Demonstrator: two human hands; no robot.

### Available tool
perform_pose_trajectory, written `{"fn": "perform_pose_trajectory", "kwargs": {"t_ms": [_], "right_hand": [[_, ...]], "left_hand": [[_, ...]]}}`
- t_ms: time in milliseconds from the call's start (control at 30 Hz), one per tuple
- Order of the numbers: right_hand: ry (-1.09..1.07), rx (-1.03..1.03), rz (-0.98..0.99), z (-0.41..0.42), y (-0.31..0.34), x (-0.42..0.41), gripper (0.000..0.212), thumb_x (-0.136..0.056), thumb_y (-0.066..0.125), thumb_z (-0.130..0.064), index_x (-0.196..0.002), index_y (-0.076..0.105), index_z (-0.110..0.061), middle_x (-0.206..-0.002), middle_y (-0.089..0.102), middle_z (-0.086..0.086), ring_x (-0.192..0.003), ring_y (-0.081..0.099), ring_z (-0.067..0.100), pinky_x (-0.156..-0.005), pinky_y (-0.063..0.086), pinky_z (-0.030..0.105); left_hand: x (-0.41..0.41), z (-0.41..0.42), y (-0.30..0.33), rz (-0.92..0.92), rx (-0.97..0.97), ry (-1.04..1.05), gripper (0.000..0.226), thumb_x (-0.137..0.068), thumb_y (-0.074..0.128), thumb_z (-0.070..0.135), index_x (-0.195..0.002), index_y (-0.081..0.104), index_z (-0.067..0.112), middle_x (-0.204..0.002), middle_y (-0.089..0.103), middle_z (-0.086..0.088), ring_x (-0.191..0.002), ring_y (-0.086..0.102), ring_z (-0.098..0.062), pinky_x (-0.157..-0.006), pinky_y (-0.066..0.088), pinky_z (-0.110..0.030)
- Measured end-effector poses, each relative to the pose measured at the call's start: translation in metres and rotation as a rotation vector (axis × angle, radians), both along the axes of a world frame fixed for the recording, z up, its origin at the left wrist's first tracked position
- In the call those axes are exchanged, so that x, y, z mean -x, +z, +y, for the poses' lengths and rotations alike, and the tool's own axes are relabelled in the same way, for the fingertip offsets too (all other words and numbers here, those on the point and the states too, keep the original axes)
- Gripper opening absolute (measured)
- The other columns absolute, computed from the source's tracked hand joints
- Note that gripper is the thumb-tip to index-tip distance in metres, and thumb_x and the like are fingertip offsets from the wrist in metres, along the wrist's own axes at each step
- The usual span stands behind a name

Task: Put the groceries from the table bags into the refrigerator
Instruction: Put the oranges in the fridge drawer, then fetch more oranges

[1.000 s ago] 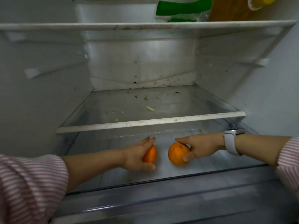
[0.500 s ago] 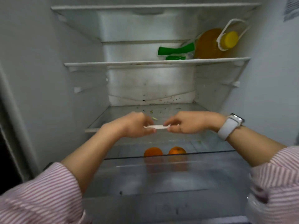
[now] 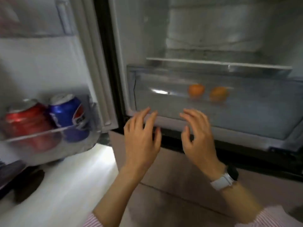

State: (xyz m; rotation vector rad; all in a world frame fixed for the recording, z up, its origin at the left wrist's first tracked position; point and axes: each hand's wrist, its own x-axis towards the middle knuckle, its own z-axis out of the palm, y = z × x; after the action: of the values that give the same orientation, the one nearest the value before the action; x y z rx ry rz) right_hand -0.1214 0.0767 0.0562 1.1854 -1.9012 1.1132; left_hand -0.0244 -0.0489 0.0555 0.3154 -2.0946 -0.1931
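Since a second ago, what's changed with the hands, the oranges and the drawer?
Both hands let go of the oranges, briefly gripped the shelf's front edge, and now the left hand and right hand are open at the front of the clear drawer, which looks pushed in. The two oranges stayed side by side inside.

— What's under the open door point(image 3: 49, 63)?

— Pale floor point(image 3: 65, 185), brightly lit just below the door, with a dark shape point(image 3: 21, 181) lying on it toward the left edge.

— And right of the door?

— A beige cabinet front point(image 3: 172, 185), low down. It's all blurred, and dim further up.
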Motion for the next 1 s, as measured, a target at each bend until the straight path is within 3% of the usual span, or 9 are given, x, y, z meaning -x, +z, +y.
{"fn": "perform_pose_trajectory", "kwargs": {"t_ms": [100,167,300,400,467,600,767,1000], "right_hand": [[0.065,-0.259,-0.212,-0.003,-0.073,-0.051,0.039,-0.086,0.037,-0.017,-0.116,0.057,-0.003,-0.120,0.058,0.014,-0.117,0.045,0.026,-0.101,0.038,0.044],[0.106,-0.434,-0.330,-0.009,-0.114,-0.089,0.037,-0.085,0.040,-0.016,-0.114,0.058,-0.003,-0.118,0.059,0.015,-0.114,0.049,0.033,-0.096,0.038,0.047],[0.233,-0.692,-0.415,-0.041,-0.170,-0.170,0.033,-0.087,0.042,-0.016,-0.112,0.060,-0.004,-0.117,0.060,0.013,-0.114,0.049,0.036,-0.098,0.034,0.047],[0.374,-0.827,-0.356,-0.084,-0.195,-0.239,0.045,-0.085,0.032,-0.028,-0.113,0.060,-0.007,-0.117,0.061,0.012,-0.113,0.052,0.034,-0.098,0.038,0.051],[0.462,-0.877,-0.334,-0.120,-0.207,-0.295,0.040,-0.084,0.038,-0.025,-0.113,0.061,-0.007,-0.115,0.062,0.013,-0.110,0.054,0.035,-0.097,0.039,0.048],[0.660,-0.919,-0.296,-0.194,-0.219,-0.423,0.037,-0.086,0.042,-0.021,-0.116,0.059,-0.007,-0.117,0.060,0.014,-0.111,0.053,0.035,-0.093,0.043,0.047],[0.921,-0.944,-0.227,-0.269,-0.217,-0.581,0.032,-0.091,0.046,-0.013,-0.121,0.054,-0.006,-0.122,0.057,0.014,-0.112,0.051,0.032,-0.093,0.040,0.040],[1.123,-1.058,-0.146,-0.364,-0.216,-0.734,0.031,-0.091,0.044,-0.012,-0.119,0.055,-0.006,-0.120,0.057,0.014,-0.110,0.052,0.032,-0.092,0.042,0.042]], "left_hand": [[-0.069,0.002,-0.076,-0.275,-0.122,0.110,0.041,-0.081,0.049,0.029,-0.121,0.052,0.018,-0.125,0.056,-0.009,-0.115,0.046,-0.023,-0.093,0.037,-0.038],[-0.119,-0.004,-0.119,-0.471,-0.225,0.224,0.042,-0.082,0.051,0.032,-0.122,0.053,0.019,-0.127,0.056,-0.010,-0.117,0.050,-0.029,-0.096,0.039,-0.045],[-0.232,-0.026,-0.177,-0.771,-0.421,0.461,0.046,-0.084,0.061,0.029,-0.128,0.052,0.017,-0.137,0.048,-0.012,-0.127,0.043,-0.034,-0.103,0.029,-0.056],[-0.327,-0.046,-0.197,-0.796,-0.548,0.629,0.047,-0.086,0.058,0.030,-0.130,0.049,0.018,-0.140,0.045,-0.009,-0.130,0.039,-0.031,-0.105,0.025,-0.053],[-0.393,-0.062,-0.208,-0.778,-0.637,0.741,0.048,-0.091,0.048,0.033,-0.137,0.040,0.022,-0.146,0.035,-0.004,-0.136,0.028,-0.025,-0.109,0.018,-0.048],[-0.526,-0.095,-0.218,-0.630,-0.755,0.900,0.044,-0.088,0.054,0.029,-0.131,0.049,0.017,-0.140,0.045,-0.008,-0.130,0.039,-0.028,-0.105,0.026,-0.046],[-0.677,-0.133,-0.211,-0.565,-0.863,1.098,0.042,-0.092,0.045,0.029,-0.133,0.044,0.018,-0.139,0.043,-0.002,-0.126,0.039,-0.024,-0.104,0.024,-0.037],[-0.819,-0.183,-0.212,-0.394,-0.984,1.295,0.038,-0.093,0.044,0.026,-0.130,0.047,0.017,-0.138,0.044,-0.001,-0.125,0.040,-0.023,-0.101,0.029,-0.037]]}}
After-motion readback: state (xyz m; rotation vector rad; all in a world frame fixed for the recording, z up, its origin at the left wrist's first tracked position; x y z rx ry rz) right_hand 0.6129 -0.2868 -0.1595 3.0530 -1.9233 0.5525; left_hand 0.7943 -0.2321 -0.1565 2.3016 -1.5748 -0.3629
